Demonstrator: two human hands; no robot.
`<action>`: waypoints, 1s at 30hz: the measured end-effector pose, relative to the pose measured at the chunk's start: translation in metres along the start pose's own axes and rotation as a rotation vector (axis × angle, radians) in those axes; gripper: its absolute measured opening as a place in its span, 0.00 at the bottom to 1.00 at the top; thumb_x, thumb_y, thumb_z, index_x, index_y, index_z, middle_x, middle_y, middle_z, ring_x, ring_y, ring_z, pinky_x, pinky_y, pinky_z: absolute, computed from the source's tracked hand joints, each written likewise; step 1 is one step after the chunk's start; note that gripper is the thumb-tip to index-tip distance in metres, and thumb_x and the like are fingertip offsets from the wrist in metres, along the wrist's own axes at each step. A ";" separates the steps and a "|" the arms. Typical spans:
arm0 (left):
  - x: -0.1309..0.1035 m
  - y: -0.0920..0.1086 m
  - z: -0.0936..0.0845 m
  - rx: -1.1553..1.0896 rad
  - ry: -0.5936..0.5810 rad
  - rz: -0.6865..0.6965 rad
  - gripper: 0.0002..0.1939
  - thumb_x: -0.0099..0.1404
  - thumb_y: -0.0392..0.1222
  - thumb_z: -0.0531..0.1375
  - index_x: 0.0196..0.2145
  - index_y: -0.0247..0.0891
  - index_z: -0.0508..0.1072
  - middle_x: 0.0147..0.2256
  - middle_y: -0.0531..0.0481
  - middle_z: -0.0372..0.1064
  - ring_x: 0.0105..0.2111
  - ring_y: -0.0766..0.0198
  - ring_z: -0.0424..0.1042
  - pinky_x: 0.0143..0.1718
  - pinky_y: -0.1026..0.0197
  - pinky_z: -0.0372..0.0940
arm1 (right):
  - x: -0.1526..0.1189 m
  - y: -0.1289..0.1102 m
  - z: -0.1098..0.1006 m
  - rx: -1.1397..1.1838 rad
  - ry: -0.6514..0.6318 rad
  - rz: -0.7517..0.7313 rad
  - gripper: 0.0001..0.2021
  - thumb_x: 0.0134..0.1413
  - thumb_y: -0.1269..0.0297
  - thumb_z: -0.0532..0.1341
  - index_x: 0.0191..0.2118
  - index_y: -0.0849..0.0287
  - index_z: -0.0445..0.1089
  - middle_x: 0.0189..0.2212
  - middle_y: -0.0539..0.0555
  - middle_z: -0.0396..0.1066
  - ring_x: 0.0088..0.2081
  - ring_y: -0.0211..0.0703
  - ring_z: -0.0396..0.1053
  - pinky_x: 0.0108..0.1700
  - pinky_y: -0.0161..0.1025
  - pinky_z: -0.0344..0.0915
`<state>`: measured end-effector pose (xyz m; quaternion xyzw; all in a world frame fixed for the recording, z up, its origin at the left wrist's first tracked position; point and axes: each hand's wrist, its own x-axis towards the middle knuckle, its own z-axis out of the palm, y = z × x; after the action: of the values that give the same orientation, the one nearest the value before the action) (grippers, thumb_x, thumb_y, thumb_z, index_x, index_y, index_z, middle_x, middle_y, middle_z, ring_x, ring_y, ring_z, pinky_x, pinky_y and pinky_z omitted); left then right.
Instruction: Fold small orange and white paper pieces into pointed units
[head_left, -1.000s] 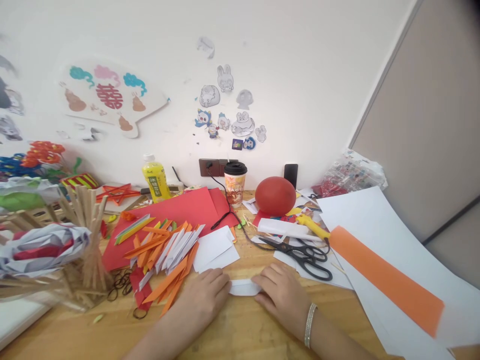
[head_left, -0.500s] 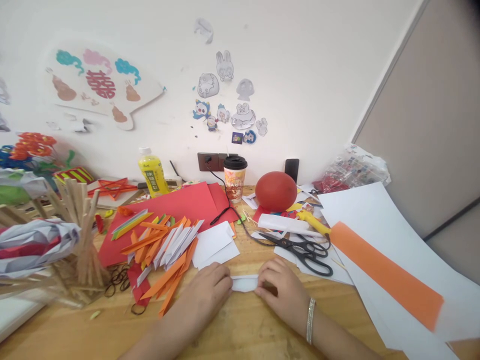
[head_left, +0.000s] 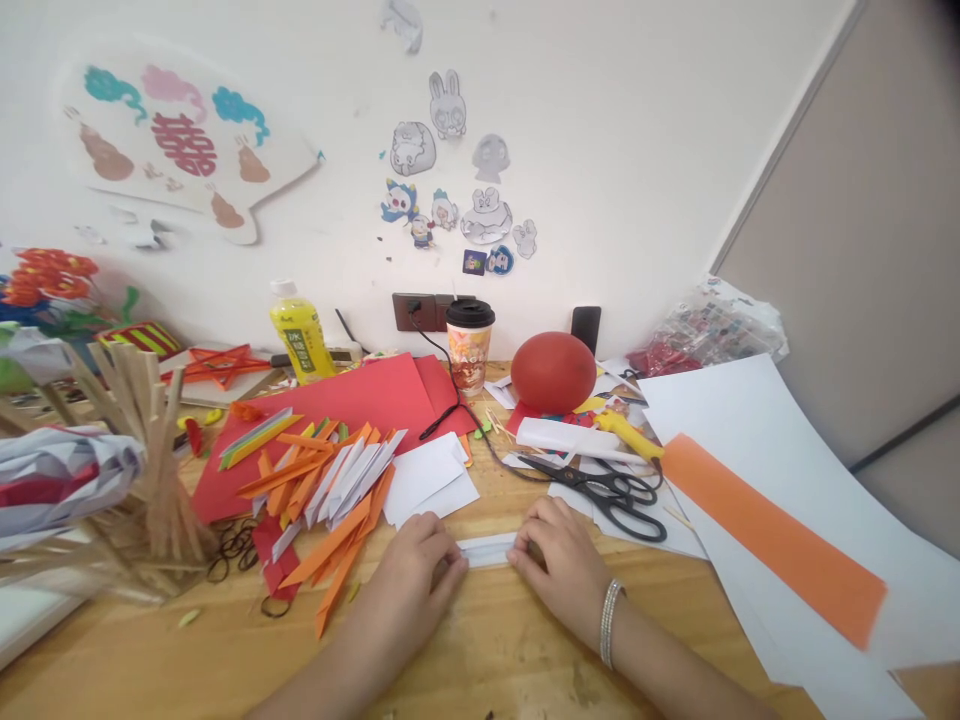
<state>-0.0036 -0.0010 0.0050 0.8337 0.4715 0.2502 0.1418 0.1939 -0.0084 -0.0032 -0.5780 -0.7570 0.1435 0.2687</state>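
Observation:
A narrow folded strip of white paper point(head_left: 487, 550) lies crosswise at the front of the wooden table. My left hand point(head_left: 421, 568) pinches its left end between thumb and fingers. At the opposite end, my right hand point(head_left: 556, 560), with a sparkly bracelet point(head_left: 609, 625) on the wrist, grips the strip the same way. A crease runs along the paper's length. Just beyond my left hand are white paper sheets point(head_left: 431, 480). To their left lies a pile of folded orange point(head_left: 341, 545) and white paper strips point(head_left: 349, 480).
Black scissors point(head_left: 600, 490) lie beyond my right hand, near a red balloon point(head_left: 553, 372) and a yellow glue gun point(head_left: 626, 432). A lidded cup point(head_left: 469, 350) and a yellow bottle point(head_left: 301, 335) stand at the back. Wooden sticks point(head_left: 169, 470) rise at left; an orange strip point(head_left: 772, 540) rests on white sheets at right.
The white paper now looks flatter and narrower, with its crease showing. My left thumb has shifted along its end. The view has tilted slightly.

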 end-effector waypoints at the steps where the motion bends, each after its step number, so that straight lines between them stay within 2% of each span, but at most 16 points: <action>1: 0.001 0.000 0.001 0.003 -0.001 -0.014 0.09 0.61 0.36 0.51 0.24 0.39 0.66 0.28 0.50 0.63 0.31 0.60 0.67 0.32 0.59 0.65 | 0.000 0.000 0.000 -0.009 -0.003 0.011 0.07 0.47 0.72 0.63 0.23 0.59 0.66 0.30 0.50 0.66 0.37 0.43 0.61 0.39 0.39 0.56; 7: 0.003 0.005 0.005 0.088 -0.016 -0.063 0.08 0.58 0.33 0.52 0.23 0.38 0.64 0.27 0.50 0.64 0.31 0.59 0.66 0.33 0.58 0.62 | 0.002 0.000 0.000 -0.051 -0.002 0.115 0.07 0.48 0.67 0.64 0.23 0.58 0.68 0.30 0.50 0.67 0.37 0.43 0.62 0.38 0.39 0.54; 11: 0.002 0.008 0.003 0.158 0.010 0.041 0.07 0.59 0.32 0.51 0.30 0.39 0.68 0.31 0.49 0.65 0.33 0.58 0.65 0.33 0.58 0.60 | 0.003 0.003 0.002 -0.035 0.040 0.185 0.07 0.44 0.67 0.66 0.24 0.58 0.66 0.30 0.49 0.66 0.37 0.43 0.61 0.38 0.39 0.53; 13: 0.002 0.008 0.000 0.174 -0.022 0.070 0.09 0.61 0.32 0.50 0.31 0.41 0.69 0.32 0.49 0.65 0.33 0.58 0.65 0.33 0.58 0.59 | 0.003 0.004 0.001 -0.015 0.048 0.194 0.07 0.42 0.68 0.66 0.24 0.58 0.66 0.31 0.49 0.65 0.37 0.43 0.61 0.38 0.38 0.53; 19: 0.004 -0.007 -0.007 0.003 -0.103 -0.166 0.03 0.56 0.35 0.58 0.30 0.40 0.69 0.32 0.52 0.67 0.34 0.60 0.66 0.36 0.59 0.60 | 0.006 0.006 -0.002 0.037 0.013 0.198 0.07 0.42 0.71 0.66 0.24 0.58 0.66 0.31 0.49 0.65 0.38 0.44 0.61 0.39 0.39 0.54; 22: 0.003 -0.011 -0.006 0.004 -0.078 -0.161 0.04 0.55 0.35 0.59 0.31 0.40 0.69 0.33 0.52 0.67 0.35 0.59 0.67 0.36 0.59 0.61 | 0.005 0.006 -0.003 0.042 0.017 0.189 0.07 0.42 0.71 0.65 0.25 0.58 0.66 0.32 0.50 0.66 0.38 0.45 0.62 0.40 0.40 0.55; 25: -0.001 -0.009 -0.004 0.073 -0.023 0.014 0.10 0.58 0.33 0.57 0.39 0.42 0.69 0.37 0.50 0.67 0.38 0.58 0.66 0.37 0.58 0.61 | 0.003 0.007 -0.002 0.057 0.037 0.062 0.09 0.44 0.74 0.64 0.32 0.57 0.67 0.35 0.51 0.67 0.40 0.45 0.62 0.41 0.41 0.57; 27: -0.003 -0.007 -0.002 0.155 0.022 0.202 0.12 0.62 0.32 0.54 0.41 0.44 0.70 0.38 0.50 0.67 0.38 0.59 0.65 0.36 0.59 0.60 | 0.003 0.008 -0.001 0.040 0.037 -0.136 0.10 0.48 0.76 0.61 0.36 0.56 0.68 0.37 0.51 0.68 0.40 0.44 0.62 0.41 0.40 0.58; 30: -0.003 -0.006 0.000 0.301 0.077 0.405 0.10 0.67 0.34 0.50 0.39 0.40 0.70 0.35 0.49 0.67 0.35 0.60 0.64 0.33 0.59 0.58 | 0.004 0.012 -0.002 -0.074 0.042 -0.418 0.05 0.53 0.74 0.59 0.33 0.57 0.69 0.34 0.51 0.70 0.37 0.43 0.62 0.39 0.40 0.57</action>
<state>-0.0093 0.0002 0.0011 0.9127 0.3317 0.2322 -0.0549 0.2040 -0.0013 -0.0072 -0.4210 -0.8594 0.0446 0.2867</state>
